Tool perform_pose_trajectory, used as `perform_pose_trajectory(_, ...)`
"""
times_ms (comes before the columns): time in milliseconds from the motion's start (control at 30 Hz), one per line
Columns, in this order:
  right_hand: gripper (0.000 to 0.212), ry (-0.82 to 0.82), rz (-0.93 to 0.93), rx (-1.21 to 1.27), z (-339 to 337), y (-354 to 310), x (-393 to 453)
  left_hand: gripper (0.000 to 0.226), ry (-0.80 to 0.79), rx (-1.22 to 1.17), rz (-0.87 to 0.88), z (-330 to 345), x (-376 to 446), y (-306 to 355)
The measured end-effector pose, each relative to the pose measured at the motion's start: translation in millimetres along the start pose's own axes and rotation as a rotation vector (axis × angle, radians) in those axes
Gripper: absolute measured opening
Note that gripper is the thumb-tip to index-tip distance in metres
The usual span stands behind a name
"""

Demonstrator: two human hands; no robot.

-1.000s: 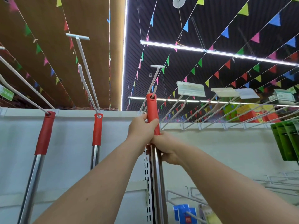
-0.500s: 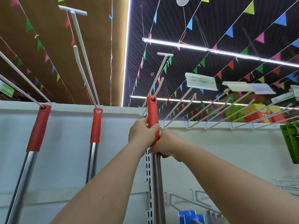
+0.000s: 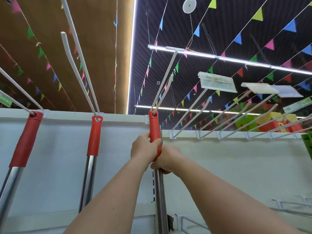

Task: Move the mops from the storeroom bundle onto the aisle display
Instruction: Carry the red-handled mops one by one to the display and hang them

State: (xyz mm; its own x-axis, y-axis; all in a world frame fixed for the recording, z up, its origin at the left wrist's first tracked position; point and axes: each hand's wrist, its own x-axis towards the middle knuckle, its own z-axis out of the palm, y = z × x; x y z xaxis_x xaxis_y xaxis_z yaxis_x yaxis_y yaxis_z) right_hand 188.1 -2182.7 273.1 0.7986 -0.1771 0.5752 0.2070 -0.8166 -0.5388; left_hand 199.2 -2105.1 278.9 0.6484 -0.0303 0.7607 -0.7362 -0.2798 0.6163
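Observation:
I look up at a white display wall. A mop with a red grip and steel shaft stands upright at the centre, its top loop threaded on a white peg hook. My left hand grips the red part. Just below it, my right hand holds the handle where red meets steel. Two more mops hang on hooks to the left: one in the middle, one at the far left. The mop heads are out of view.
More white peg hooks with clear price holders jut from the top rail on the right. Green goods hang at the right edge. Lower wire hooks stick out below. Bunting and strip lights cross the ceiling.
The mop's loop has slid further onto the peg hook, toward the wall, and both hands moved up with it. My view has tilted upward.

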Motion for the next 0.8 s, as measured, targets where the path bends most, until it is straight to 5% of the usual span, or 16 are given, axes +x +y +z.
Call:
perform_pose_trajectory(367,0.038,0.009,0.006,-0.166,19,3,27,0.034,-0.018,-0.009,-0.047,5,17,-22)
perform_pose_trajectory(533,0.032,0.032,-0.010,-0.242,24,0,18,0.053,-0.064,-0.110,-0.132,3,3,-26)
perform_pose_trajectory(800,0.046,0.156,0.137,-0.003,42,-6,-29,0.048,0.012,-0.224,-0.233,-41,-59,-33)
